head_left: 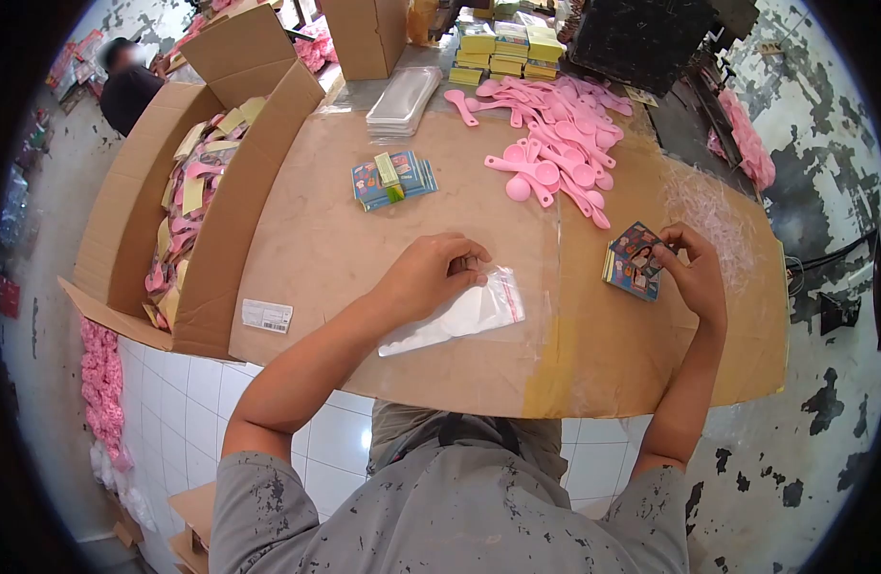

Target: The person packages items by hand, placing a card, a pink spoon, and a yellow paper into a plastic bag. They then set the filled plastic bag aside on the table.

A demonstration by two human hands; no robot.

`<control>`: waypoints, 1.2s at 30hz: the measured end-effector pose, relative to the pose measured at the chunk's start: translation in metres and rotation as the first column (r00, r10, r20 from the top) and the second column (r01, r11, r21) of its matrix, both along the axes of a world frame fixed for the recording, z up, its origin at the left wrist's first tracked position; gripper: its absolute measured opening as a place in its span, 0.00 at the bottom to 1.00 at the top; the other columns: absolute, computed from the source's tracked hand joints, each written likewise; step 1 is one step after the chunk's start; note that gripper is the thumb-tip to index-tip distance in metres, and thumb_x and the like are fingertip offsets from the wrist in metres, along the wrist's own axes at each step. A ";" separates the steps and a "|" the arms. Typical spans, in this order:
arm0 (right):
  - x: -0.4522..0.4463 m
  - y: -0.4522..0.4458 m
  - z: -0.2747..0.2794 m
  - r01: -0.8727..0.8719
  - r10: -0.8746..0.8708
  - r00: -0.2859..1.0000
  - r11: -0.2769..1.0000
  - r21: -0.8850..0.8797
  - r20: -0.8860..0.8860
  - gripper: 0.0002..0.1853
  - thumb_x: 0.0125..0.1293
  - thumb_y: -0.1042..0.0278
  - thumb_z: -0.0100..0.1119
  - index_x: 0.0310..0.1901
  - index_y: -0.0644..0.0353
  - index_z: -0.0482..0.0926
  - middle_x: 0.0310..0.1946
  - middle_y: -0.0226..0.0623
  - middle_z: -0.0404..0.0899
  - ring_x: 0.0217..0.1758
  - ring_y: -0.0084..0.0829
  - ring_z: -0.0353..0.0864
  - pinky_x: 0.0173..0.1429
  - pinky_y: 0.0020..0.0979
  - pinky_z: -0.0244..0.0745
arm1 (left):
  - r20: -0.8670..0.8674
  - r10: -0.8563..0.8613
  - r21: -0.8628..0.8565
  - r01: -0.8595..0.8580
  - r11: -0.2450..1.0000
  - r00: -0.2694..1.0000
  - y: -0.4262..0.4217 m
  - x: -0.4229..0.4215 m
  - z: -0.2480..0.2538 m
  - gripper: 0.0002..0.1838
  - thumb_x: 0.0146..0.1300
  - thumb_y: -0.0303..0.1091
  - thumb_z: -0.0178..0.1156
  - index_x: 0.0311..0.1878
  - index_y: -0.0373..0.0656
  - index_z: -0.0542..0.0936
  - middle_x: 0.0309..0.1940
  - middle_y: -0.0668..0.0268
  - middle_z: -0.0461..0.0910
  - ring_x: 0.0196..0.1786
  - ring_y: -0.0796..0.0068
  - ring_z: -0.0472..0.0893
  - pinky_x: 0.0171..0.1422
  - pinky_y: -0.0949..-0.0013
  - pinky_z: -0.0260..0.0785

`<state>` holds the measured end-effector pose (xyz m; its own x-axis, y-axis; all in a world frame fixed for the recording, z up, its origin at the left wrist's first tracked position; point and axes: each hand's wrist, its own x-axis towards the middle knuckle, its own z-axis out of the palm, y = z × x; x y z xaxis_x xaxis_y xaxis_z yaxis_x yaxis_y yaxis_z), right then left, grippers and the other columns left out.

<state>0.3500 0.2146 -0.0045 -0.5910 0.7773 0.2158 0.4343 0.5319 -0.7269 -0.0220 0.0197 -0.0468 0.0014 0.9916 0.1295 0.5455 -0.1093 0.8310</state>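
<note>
My left hand [438, 273] lies over a small pile of clear plastic bags [469, 311] with a red-striped edge. Its fingers are curled, thumb and fingertips pinching at the top bag's edge. Farther right, my right hand [692, 266] has thumb and fingers closed on a printed card [641, 254] at the top of a small dark, colourful stack. Another bundle of printed cards [388, 179], with a yellow-green band around it, rests beyond my left hand. A heap of pink plastic scoops [565, 143] spreads across the far side of the table.
On the left stands an open cardboard box [211, 249] filled with pink scoops and pale cards. Clear packaging [404, 100] and stacked card bundles [507, 48] sit at the back. Plastic shreds [713, 230] lie at the right. A person [129, 91] is in the far left background.
</note>
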 end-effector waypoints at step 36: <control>-0.111 -0.087 -0.020 -0.268 0.240 0.907 0.963 -0.035 -0.346 0.20 0.71 0.81 0.66 0.63 0.66 0.77 0.44 0.33 0.85 0.48 0.23 0.85 0.51 0.26 0.79 | 0.613 0.000 -0.032 0.025 0.999 0.790 -0.010 0.020 0.020 0.22 0.74 0.24 0.66 0.67 0.39 0.71 0.40 0.59 0.90 0.43 0.75 0.89 0.45 0.73 0.81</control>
<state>0.2391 0.1275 -0.0241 -0.6739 0.6336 0.3800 0.0154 0.5262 -0.8502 -0.0024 0.0101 -0.0264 -0.0529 0.9961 0.0711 -0.0811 -0.0753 0.9939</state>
